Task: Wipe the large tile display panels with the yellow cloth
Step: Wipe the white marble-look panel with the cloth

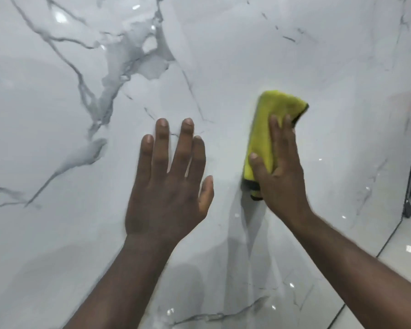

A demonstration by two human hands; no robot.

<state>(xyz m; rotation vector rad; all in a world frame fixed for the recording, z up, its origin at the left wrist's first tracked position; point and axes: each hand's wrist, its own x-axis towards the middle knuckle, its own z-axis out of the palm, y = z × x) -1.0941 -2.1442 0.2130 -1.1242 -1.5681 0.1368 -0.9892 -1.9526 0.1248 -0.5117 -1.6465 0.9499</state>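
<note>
The right hand (281, 172) presses the cloth (268, 129) flat-fingered on the panel (81, 138); the left hand (171, 184) rests open beside it.

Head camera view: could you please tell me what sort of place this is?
Probably a tile showroom: a large glossy marble-look panel, tiled floor beside it, and the right hand pressing a yellow cloth on it.
</note>
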